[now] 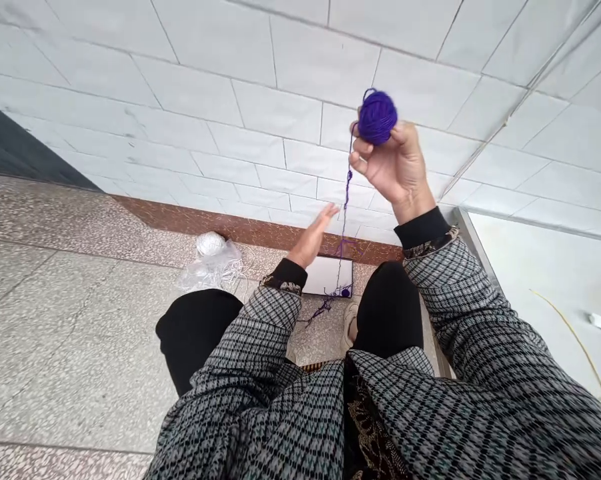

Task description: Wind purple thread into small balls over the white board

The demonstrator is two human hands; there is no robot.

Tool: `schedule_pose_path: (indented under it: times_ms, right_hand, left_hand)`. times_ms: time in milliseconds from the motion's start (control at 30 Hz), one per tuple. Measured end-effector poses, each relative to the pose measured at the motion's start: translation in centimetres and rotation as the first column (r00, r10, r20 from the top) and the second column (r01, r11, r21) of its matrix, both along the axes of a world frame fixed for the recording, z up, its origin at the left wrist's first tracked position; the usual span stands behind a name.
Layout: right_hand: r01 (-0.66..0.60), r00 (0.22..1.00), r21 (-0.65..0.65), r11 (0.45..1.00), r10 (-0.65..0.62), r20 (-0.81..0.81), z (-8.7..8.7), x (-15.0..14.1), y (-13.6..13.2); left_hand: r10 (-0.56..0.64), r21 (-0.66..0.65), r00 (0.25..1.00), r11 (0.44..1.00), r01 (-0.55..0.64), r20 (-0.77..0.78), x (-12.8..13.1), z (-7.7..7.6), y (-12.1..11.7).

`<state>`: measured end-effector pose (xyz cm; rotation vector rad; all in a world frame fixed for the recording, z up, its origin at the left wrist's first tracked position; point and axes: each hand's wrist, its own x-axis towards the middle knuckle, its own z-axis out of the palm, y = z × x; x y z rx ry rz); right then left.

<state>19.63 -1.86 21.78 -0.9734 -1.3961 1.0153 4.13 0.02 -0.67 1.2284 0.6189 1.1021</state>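
Note:
My right hand (pixel 395 163) is raised in front of the tiled wall, fingers closed round a small purple yarn ball (pixel 377 117). A purple strand (pixel 346 200) hangs down from the ball to a loose tangle of purple yarn (pixel 337 292) on the floor between my knees. My left hand (pixel 313 237) is lower and to the left of the strand, fingers stretched out flat and together, holding nothing. It is close to the strand; I cannot tell whether it touches it.
A white flat board (pixel 327 275) lies on the floor by the wall. A white yarn ball in a clear plastic bag (pixel 211 257) sits to the left. A metal-edged white surface (pixel 540 273) with a yellow cord (pixel 577 343) is at right. Speckled stone floor (pixel 70 320) spreads left.

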Motion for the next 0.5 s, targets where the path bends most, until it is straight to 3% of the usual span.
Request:
schedule_pose_path:
  times_ms: [67, 133, 300, 500]
  right_hand:
    - [-0.009, 1.0, 0.007, 1.0, 0.009, -0.018, 0.1, -0.2, 0.3]
    - [0.001, 0.998, 0.025, 1.0, 0.001, -0.061, 0.5, 0.3, 0.6]
    - [0.055, 0.986, 0.087, 0.995, -0.04, -0.16, 1.5, 2.1, 0.8]
    - [0.083, 0.977, 0.111, 0.99, -0.059, -0.206, 2.6, 1.4, 0.1]
  left_hand:
    - [-0.153, 0.049, 0.986, 0.987, 0.151, 0.06, 0.8, 1.0, -0.9]
    - [-0.221, 0.034, 0.973, 0.975, 0.22, 0.067, 0.6, 0.9, -2.6]
    - [-0.198, -0.082, 0.98, 0.977, 0.195, -0.027, -3.0, -0.9, -6.5]
    - [-0.195, -0.153, 0.966, 0.974, 0.169, -0.17, -6.1, 0.5, -8.4]
